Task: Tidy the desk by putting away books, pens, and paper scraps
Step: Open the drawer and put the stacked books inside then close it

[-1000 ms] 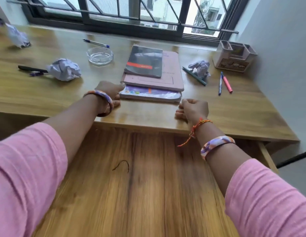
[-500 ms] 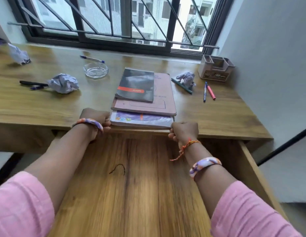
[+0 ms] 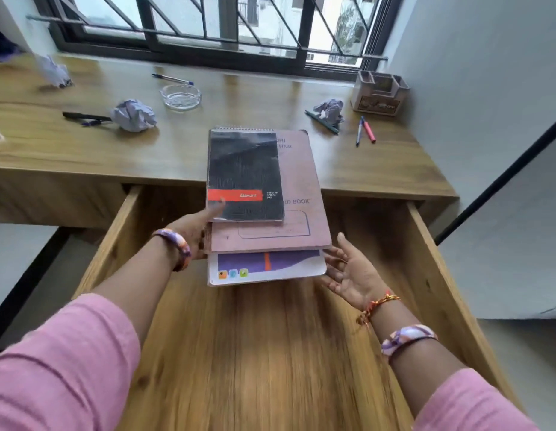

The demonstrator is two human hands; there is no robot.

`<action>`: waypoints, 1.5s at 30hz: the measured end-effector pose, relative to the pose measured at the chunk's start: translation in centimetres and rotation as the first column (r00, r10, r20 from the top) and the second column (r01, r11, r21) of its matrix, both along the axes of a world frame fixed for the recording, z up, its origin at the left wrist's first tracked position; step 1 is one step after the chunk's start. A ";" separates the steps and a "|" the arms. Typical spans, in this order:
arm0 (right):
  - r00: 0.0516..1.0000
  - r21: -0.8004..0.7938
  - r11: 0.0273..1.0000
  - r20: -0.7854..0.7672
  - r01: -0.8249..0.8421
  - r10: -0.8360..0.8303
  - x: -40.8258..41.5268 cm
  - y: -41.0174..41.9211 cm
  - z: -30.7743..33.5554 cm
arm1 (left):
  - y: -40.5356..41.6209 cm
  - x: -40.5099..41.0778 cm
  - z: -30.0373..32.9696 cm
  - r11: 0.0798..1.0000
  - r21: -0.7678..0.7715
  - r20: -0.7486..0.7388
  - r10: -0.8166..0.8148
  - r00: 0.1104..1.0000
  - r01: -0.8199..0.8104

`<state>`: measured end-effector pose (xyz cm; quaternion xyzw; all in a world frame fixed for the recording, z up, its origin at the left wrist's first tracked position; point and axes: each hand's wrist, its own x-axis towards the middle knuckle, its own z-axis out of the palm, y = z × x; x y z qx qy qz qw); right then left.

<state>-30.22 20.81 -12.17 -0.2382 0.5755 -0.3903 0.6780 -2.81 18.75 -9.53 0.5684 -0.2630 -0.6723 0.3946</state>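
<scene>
Three books (image 3: 264,209) in left grip (image 3: 192,231) (thumb on top)

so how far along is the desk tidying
Done: the drawer is open. In hand: the stack of books, left hand gripping it, right hand open beneath, over the drawer. Left: crumpled papers and pens on the desk.

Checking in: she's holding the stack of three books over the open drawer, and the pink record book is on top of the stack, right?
Not quite. The head view shows the black spiral pad on top; the pink record book lies under it. The stack of three is indeed over the open drawer.
</scene>
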 end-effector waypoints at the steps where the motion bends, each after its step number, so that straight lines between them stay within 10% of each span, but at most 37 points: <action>1: 1.000 -0.018 1.000 -0.001 -0.022 0.022 0.4 -0.4 0.3 | 0.1 -0.6 -0.1 0.999 -0.021 0.015 0.030 0.999 -0.029; 6: 0.983 -0.094 0.995 -0.181 -0.041 0.023 0.1 -0.4 1.7 | 2.9 -1.1 -0.7 0.997 -0.029 -0.158 0.067 0.985 -0.072; 14: 0.781 0.064 0.820 -0.271 -0.568 0.562 -7.8 7.5 2.5 | 12.0 -3.9 -2.6 0.984 0.142 -0.112 -0.095 0.989 0.111; 19: 0.818 0.225 0.907 -0.394 -0.355 0.418 -10.5 12.6 0.5 | 14.1 -9.5 -4.9 0.934 0.316 -0.107 -0.137 0.985 0.164; 24: 0.706 0.088 0.985 -0.688 -0.150 0.169 -11.5 14.6 -1.3 | 13.0 -14.4 -7.9 0.948 0.271 0.109 -0.204 0.973 0.169; 31: 0.331 0.140 0.926 -0.906 -0.351 0.263 -9.8 16.0 -1.3 | 10.0 -17.7 -8.0 0.987 0.155 0.507 -0.116 0.854 0.042; 41: -0.015 0.522 0.696 -0.805 -0.494 0.594 -8.7 14.6 -2.1 | 6.4 -21.0 -7.4 0.983 0.049 0.607 -0.171 0.776 0.178; 45: -0.061 0.514 0.700 -0.825 -0.496 0.562 -8.1 14.2 -2.7 | 7.4 -19.6 -7.9 0.940 -0.043 0.787 -0.177 0.590 0.339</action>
